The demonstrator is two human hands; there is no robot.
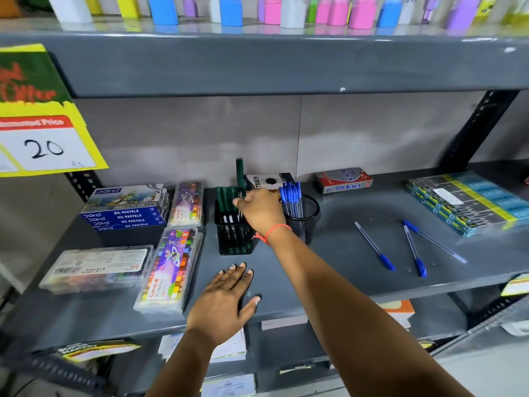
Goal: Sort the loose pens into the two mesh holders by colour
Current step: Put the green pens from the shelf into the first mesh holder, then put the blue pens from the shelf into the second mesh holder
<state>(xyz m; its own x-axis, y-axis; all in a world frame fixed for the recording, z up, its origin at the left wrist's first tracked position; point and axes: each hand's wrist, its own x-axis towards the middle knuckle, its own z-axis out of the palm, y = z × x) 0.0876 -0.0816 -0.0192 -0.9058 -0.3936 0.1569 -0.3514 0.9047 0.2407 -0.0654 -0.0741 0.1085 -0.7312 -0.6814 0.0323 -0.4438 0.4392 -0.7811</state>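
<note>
Pens are the story on this grey metal shelf [343, 270], set in slotted racking against a pale grey wall, with a row of coloured bottles [274, 10] on the shelf above and papers on the one below. Three blue pens [412, 245] lie loose at the right, well apart from the holders: two run near-to-far with caps toward the camera, and the third crosses behind them with its cap at the far end. The square holder [234, 233] stands left with green pens [226, 199] upright in it, the round holder [305, 216] just beside it on the right with blue-capped pens [291, 196] standing caps up. The right hand [262, 213] reaches over the square holder, fingers pinched on one green pen [240, 173] held upright, cap high above the others. The left hand [226, 305] lies flat and spread on the shelf in front, gripping nothing. Writing now: stacked boxes [126, 213] at the left read "DOMS OIL PASTELS 12", a clear case [169, 270] reads "Camel Oil Pastels", a red box [343, 180] at the back reads "Softek", and a black box [269, 180] behind the holders shows "TRIO". A yellow tag [43, 133] top left reads "Discounted Price", handwritten "20 Rs".
</note>
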